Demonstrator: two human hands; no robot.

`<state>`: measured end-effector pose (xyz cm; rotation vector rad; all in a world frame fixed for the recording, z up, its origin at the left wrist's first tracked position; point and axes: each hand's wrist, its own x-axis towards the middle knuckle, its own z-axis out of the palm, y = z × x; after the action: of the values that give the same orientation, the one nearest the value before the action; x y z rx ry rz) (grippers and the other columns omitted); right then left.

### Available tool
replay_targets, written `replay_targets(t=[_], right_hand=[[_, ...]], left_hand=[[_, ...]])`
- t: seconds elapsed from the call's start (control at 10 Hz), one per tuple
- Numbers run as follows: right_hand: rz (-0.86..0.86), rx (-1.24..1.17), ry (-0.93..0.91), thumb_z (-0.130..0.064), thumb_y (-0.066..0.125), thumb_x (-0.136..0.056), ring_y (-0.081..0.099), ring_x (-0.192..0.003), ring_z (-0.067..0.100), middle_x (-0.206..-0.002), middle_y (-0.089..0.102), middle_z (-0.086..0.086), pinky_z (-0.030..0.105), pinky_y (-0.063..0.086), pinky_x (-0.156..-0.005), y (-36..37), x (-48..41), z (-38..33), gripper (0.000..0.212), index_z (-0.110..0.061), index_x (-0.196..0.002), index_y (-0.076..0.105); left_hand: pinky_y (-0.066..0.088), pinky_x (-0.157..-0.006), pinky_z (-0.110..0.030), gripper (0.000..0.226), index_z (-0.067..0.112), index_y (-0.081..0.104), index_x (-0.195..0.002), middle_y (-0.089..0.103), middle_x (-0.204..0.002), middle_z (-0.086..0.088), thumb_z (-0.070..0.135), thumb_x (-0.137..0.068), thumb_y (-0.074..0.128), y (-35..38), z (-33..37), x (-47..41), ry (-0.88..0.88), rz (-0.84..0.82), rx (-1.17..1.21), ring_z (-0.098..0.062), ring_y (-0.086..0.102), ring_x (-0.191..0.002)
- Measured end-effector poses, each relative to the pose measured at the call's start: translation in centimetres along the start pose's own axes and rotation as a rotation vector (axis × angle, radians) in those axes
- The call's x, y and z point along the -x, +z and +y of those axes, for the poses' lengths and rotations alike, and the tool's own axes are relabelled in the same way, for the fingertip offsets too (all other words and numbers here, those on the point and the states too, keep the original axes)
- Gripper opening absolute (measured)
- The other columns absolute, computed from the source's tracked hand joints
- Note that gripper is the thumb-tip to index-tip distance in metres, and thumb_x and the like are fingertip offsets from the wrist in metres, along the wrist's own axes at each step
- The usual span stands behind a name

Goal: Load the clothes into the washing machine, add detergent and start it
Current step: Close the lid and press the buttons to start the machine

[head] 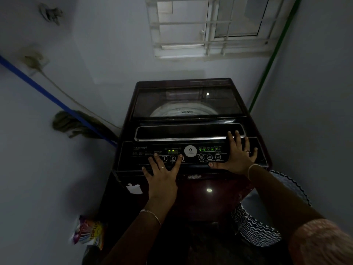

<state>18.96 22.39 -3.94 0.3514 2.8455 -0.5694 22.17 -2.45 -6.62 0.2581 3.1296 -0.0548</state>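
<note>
Left hand [162, 175] and right hand [238, 155] rest flat, spread, gripping nothing, on the control panel [137, 155] of the washing machine [210, 203]; its button row [172, 158] runs sideways beneath the left fingers [158, 161].

We read "Whirlpool" on the glass lid [187, 101] of the washing machine [200, 188]. Its control panel [137, 155] bears "WhiteMagic", a round badge [190, 150] marked "6", buttons [172, 158] "1" and "2", and the labels "Delay", "ExpressWash" and "WaterLevel". The detergent packet [87, 231] print is not legible.
</note>
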Motion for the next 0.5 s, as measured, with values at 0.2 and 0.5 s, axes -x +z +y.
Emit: replay_targets(t=[0.2,0.5], right_hand=[[-0.001,-0.005,-0.003,-0.086,0.064,-0.043,-0.027,-0.143,0.028,-0.155,-0.031,-0.008,0.063,-0.01,-0.11,0.04,0.0,0.03,0.143,-0.037,-0.146,-0.023],[-0.005,0.008,-0.001,-0.086,0.064,-0.043,-0.025,-0.143,0.029,-0.155,-0.031,-0.006,0.063,-0.009,-0.11,-0.03,-0.06,0.04,0.144,-0.036,-0.146,-0.023]], left_hand=[[0.014,-0.11,-0.067,0.097,0.044,-0.025,-0.142,-0.01,-0.151,-0.037,0.036,-0.09,0.056,-0.14,-0.11,0.17,0.011,-0.011,-0.005,-0.052,-0.003,-0.142],[0.011,-0.11,-0.068,0.099,0.044,-0.029,-0.14,-0.011,-0.151,-0.037,0.033,-0.091,0.056,0.14,0.01,0.14,0.002,-0.001,-0.02,-0.052,-0.005,-0.142]])
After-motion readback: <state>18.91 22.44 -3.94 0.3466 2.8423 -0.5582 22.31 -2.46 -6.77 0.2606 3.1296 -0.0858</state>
